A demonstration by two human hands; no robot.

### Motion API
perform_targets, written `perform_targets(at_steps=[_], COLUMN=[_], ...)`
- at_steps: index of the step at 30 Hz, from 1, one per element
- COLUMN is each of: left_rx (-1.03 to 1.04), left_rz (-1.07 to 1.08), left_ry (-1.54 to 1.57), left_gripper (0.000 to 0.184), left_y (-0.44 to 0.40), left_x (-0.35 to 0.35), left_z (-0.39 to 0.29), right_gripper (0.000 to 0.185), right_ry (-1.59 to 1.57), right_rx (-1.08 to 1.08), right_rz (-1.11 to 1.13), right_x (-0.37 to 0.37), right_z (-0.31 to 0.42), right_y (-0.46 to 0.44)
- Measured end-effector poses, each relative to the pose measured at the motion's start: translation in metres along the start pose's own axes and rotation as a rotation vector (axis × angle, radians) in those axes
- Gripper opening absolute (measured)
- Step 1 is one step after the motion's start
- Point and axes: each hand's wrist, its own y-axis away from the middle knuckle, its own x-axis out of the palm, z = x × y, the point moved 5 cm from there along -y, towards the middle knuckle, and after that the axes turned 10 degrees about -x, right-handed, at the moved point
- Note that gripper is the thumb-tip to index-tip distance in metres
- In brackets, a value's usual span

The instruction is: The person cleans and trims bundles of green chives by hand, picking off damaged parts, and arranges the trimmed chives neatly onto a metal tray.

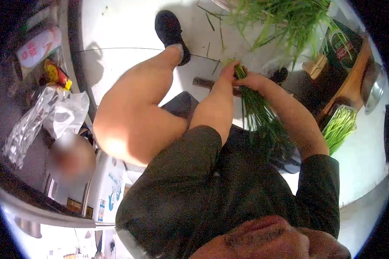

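Observation:
Both of my hands meet around a bunch of garlic chives [257, 103]. My left hand [230, 72] is closed on it near the pale stem ends, thumb side toward the stems. My right hand [251, 81] wraps the same bunch just beside it. The dark green leaves hang back toward my lap. Beyond my hands, a large loose heap of chives [281, 21] spreads at the top. To the right of my right forearm, a tray holds more green stalks [341, 127] lying side by side.
Loose chive stems [221, 34] are scattered on the pale floor [121, 30]. A dark box with lettering [343, 49] and a curved wooden edge [348, 93] stand right, near a metal lid [376, 90]. Plastic bags [67, 112] and packages [39, 47] lie left.

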Motion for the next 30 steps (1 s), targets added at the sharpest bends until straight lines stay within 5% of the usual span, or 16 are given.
perform_targets(at_steps=[3, 8, 10, 13, 16, 20, 22, 28, 30], left_rx=[0.16, 0.011, 0.031, -0.077, -0.085, -0.074, -0.205, 0.019, 0.189], left_rz=[-0.148, -0.357, -0.296, -0.437, -0.234, -0.39, -0.306, -0.18, -0.212], left_ry=[-0.475, -0.379, -0.343, -0.308, -0.334, -0.405, -0.374, -0.054, -0.014], left_gripper=[0.038, 0.057, 0.058, 0.057, 0.057, 0.045, 0.039, 0.023, 0.018], left_y=[-0.018, 0.055, 0.061, 0.074, 0.028, 0.07, -0.005, 0.011, 0.089], left_x=[-0.037, 0.002, 0.008, 0.015, -0.019, 0.029, -0.037, -0.026, 0.029], left_z=[-0.038, -0.036, -0.035, -0.035, -0.038, -0.042, -0.03, -0.051, -0.066], right_gripper=[0.051, 0.049, 0.049, 0.033, 0.029, 0.027, 0.032, 0.066, 0.068], right_ry=[-0.161, -0.078, -0.123, -0.399, -0.172, 0.024, -0.001, 0.178, 0.319], right_rx=[0.089, -0.086, 0.074, -0.17, -0.081, -0.083, -0.218, -0.26, -0.269], right_rz=[0.082, 0.061, 0.106, 0.108, 0.078, 0.029, 0.046, 0.093, 0.091], right_x=[0.005, 0.014, 0.018, 0.02, 0.014, -0.001, 0.005, -0.001, 0.004], right_z=[0.023, -0.008, -0.035, -0.017, -0.007, -0.013, -0.033, 0.031, 0.042], right_y=[-0.011, -0.049, -0.056, -0.057, -0.055, -0.064, -0.08, -0.029, -0.021])
